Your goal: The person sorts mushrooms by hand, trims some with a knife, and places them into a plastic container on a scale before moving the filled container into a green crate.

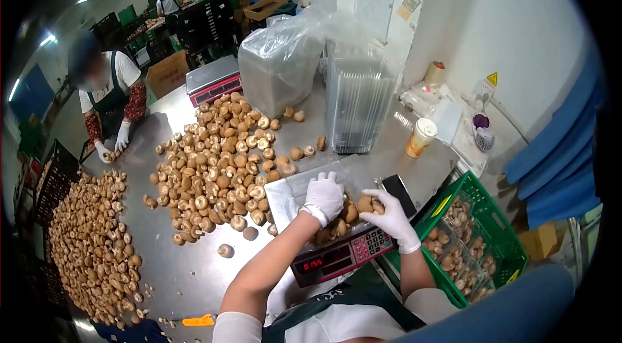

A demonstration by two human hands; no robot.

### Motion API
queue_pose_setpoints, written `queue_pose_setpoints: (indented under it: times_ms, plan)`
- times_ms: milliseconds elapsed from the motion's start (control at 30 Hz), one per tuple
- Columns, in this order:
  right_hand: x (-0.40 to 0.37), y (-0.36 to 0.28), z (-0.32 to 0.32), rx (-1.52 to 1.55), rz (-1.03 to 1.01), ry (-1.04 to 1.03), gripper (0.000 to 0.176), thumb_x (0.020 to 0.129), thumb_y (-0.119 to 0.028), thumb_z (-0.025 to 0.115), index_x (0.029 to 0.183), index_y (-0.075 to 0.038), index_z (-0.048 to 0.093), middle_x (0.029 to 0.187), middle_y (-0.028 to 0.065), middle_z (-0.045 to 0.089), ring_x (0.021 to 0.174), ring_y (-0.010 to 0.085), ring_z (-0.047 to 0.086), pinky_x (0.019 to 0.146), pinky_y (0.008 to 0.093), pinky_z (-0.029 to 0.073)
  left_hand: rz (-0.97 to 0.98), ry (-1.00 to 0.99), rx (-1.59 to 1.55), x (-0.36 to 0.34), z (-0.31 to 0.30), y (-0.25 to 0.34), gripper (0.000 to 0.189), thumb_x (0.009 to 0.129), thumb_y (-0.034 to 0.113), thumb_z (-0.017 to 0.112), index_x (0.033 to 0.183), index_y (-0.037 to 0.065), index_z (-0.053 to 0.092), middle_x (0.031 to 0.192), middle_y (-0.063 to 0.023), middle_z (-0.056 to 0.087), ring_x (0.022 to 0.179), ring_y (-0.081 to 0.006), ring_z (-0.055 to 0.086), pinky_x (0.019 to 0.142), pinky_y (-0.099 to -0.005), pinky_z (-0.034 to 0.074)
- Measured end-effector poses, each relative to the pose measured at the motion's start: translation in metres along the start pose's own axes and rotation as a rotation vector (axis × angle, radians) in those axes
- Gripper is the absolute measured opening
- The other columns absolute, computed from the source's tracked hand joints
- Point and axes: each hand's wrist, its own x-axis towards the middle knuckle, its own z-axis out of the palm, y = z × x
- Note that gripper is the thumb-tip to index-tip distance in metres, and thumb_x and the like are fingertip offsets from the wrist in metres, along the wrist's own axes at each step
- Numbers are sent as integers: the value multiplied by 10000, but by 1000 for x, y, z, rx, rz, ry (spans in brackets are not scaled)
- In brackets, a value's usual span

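Note:
Both of my hands wear white gloves and are over a digital scale (357, 247) with a red-lit display. On its platform sits a clear plastic tray (353, 173) with brown mushrooms (339, 227) in it. My left hand (326, 198) lies palm down at the tray, fingers stretched forward, with mushrooms beside and below it. At the tray's right side, my right hand (392, 218) has its thumb and fingers around a mushroom (367, 204). The undersides of both hands are hidden.
A large mushroom pile (214, 168) covers the table's middle, another (94, 239) the left. Stacked clear trays (359, 100), a bagged stack (278, 67), a second scale (214, 80) and a cup (422, 137) stand behind. A green crate (483, 233) holds filled trays. A co-worker (113, 87) stands left.

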Motion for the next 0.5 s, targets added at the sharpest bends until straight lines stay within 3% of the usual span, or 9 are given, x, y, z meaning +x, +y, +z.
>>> queue_pose_setpoints:
  times_ms: [33, 167, 300, 400, 467, 500]
  plan:
    - [-2, 4, 2, 3, -22, -12, 511, 719, -87, 741, 1189, -35, 549, 1073, 101, 576, 993, 172, 558, 885, 287, 441, -49, -208, 141, 7, 0, 4, 228, 816, 246, 566, 945, 111, 697, 1080, -99, 568, 1016, -274, 524, 800, -399, 422]
    - [-8, 5, 3, -79, -33, 7, 496, 724, -92, 731, 1182, -45, 546, 1081, 120, 582, 1012, 219, 571, 887, 300, 445, -121, -393, 284, 30, 4, 19, 274, 818, 249, 567, 1031, 130, 692, 1093, -85, 563, 1037, -268, 520, 804, -410, 408]
    - [-12, 10, 9, -135, -27, 45, 495, 717, -130, 734, 1172, -73, 547, 1073, 131, 588, 1007, 255, 580, 881, 322, 454, -162, -401, 265, 34, 16, 15, 262, 836, 237, 553, 1048, 145, 676, 1109, -97, 553, 1046, -272, 520, 814, -428, 410]
    - [-14, 9, 13, -114, 4, 46, 506, 709, -149, 738, 1169, -81, 539, 1075, 133, 591, 1012, 265, 581, 882, 337, 456, -95, -304, 47, 23, 10, 4, 250, 850, 233, 539, 1063, 174, 656, 1135, -91, 538, 1055, -267, 517, 829, -458, 411]
    - [-13, 12, 14, -201, -16, 54, 501, 721, -110, 729, 1176, -38, 532, 1068, 99, 601, 991, 175, 584, 876, 287, 454, 17, -310, 84, 21, 5, 3, 237, 860, 236, 528, 1064, 193, 641, 1165, -93, 523, 1072, -265, 508, 863, -478, 404]
    - [-12, 13, 14, -204, -20, 47, 501, 721, -110, 729, 1176, -38, 532, 1068, 99, 601, 991, 175, 584, 876, 287, 454, 9, -307, 82, 21, 3, 3, 237, 860, 236, 528, 1064, 193, 641, 1165, -93, 523, 1072, -265, 508, 863, -478, 404]
